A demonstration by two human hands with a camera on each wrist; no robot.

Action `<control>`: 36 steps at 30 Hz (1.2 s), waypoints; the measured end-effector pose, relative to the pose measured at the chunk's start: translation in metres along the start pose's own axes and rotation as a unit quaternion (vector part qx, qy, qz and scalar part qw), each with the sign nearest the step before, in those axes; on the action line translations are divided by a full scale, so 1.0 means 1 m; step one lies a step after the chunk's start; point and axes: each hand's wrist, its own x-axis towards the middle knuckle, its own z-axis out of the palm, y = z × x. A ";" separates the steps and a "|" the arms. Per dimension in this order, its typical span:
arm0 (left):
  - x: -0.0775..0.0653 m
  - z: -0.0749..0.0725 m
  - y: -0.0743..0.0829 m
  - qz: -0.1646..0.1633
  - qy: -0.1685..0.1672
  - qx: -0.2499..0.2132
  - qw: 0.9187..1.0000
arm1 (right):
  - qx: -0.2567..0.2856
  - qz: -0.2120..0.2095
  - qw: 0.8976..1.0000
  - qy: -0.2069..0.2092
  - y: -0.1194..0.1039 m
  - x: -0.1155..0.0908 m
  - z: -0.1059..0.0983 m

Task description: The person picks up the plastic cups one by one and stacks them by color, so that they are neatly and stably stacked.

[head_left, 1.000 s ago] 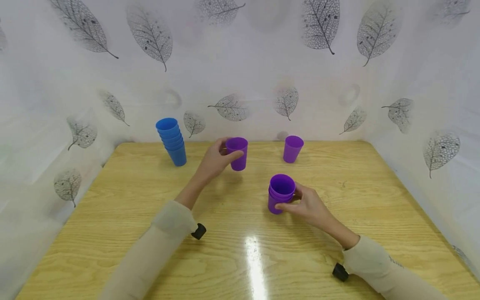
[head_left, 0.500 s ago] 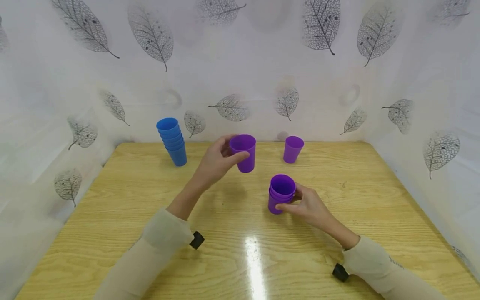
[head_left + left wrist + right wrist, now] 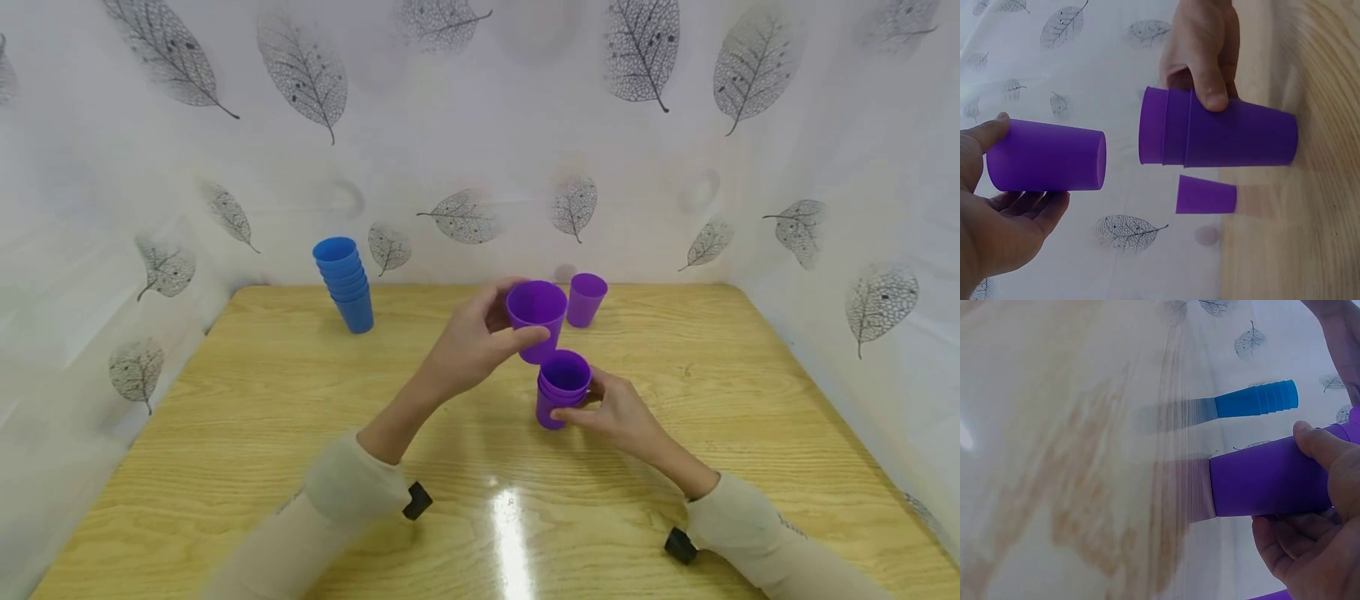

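Note:
My left hand (image 3: 480, 342) grips a single purple cup (image 3: 537, 321) by its side, held upright in the air. Just below and slightly right of it stands a short stack of nested purple cups (image 3: 558, 404) on the table. The fingers and thumb of my right hand (image 3: 618, 414) curl round that stack. In the left wrist view a gap shows between the held cup (image 3: 1054, 156) and the rim of the stack (image 3: 1235, 134). Another purple cup (image 3: 587, 302) stands alone behind, near the table's back edge.
A tall stack of nested blue cups (image 3: 345, 287) stands at the back left of the wooden table (image 3: 262, 442). A white curtain with printed leaves (image 3: 480, 125) hangs behind the table and along both sides.
My left hand has carried its purple cup rightward and nearer, from the back middle to above the purple stack. The right hand and the stack have stayed in place.

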 end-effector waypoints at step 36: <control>-0.002 0.039 -0.017 -0.010 -0.032 0.045 0.998 | 0.010 0.014 1.000 -0.012 -0.001 -0.001 -0.001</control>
